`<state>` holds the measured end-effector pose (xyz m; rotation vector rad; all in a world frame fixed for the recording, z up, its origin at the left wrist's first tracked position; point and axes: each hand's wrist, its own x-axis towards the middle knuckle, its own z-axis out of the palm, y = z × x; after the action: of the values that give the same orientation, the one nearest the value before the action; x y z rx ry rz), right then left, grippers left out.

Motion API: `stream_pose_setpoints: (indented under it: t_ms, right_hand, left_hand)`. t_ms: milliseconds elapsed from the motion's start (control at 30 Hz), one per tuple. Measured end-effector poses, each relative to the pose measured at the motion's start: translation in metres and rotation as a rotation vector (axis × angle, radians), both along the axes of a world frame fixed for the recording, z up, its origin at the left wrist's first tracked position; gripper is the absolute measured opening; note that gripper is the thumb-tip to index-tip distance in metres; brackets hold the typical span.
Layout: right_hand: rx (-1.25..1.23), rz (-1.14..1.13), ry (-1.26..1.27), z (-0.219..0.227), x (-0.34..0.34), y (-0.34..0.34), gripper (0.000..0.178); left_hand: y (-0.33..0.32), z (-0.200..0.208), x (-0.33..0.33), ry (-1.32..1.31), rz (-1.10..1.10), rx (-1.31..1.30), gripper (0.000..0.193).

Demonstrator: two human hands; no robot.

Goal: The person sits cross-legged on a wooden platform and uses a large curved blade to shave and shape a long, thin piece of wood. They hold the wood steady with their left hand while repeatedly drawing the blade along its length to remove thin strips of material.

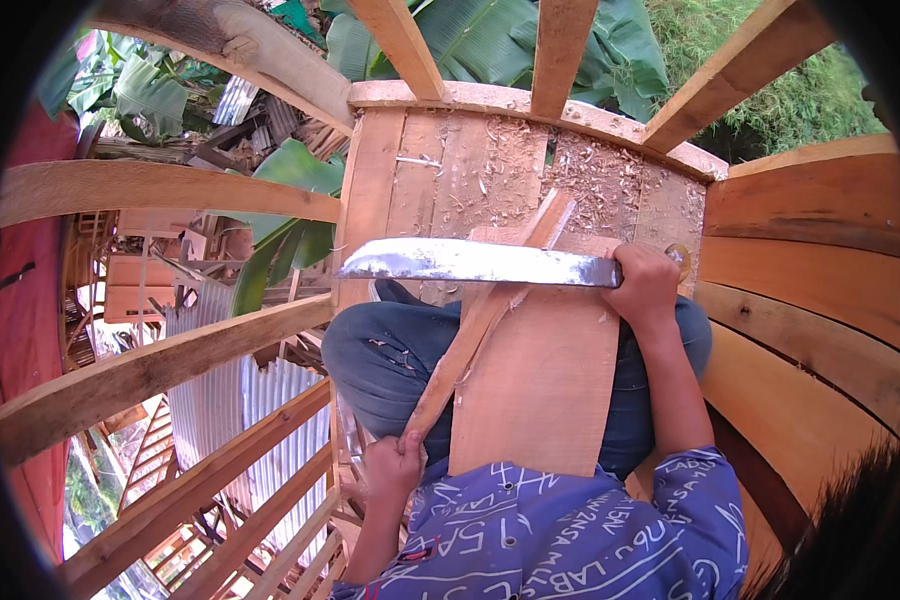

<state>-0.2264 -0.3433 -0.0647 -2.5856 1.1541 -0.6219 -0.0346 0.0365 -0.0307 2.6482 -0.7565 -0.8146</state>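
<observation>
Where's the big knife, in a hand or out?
In. The right hand is closed around one end of the knife, and the rest sticks out to the left.

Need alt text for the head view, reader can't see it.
A seated person holds a long, broad blade in the right grip, crosswise over a narrow wooden strip whose near end is in the left grip. A wide board lies over the lap beneath the strip. Wood shavings litter the planks ahead.
</observation>
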Motion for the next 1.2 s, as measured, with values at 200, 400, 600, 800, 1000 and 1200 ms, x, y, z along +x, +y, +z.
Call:
stream_pose_setpoints:
  t_ms: [200,400,600,800,1000,1200]
  right_hand:
    - [0.013,0.062,0.046,0.003,0.008,0.008,0.016]
    - [0.096,-0.141,0.127,-0.001,-0.009,-0.003,0.017]
    - [0.075,0.013,0.08,0.001,0.004,0.006,0.014]
    - [0.114,-0.173,0.14,0.002,-0.011,-0.006,0.012]
    - [0.086,0.033,0.127,0.004,0.002,0.004,0.012]
    - [0.102,-0.196,0.141,0.003,-0.014,-0.006,0.014]
  left_hand:
    - [-0.009,0.008,0.002,0.085,0.011,-0.006,0.067]
    - [-0.021,0.011,0.003,-0.002,-0.003,0.066,0.068]
    - [-0.021,0.014,0.004,0.09,0.003,-0.041,0.069]
    - [-0.015,0.005,0.003,0.02,-0.01,0.002,0.067]
    - [-0.013,0.004,0.008,0.066,-0.039,-0.062,0.07]
    - [-0.022,0.011,0.003,0.085,0.038,-0.003,0.068]
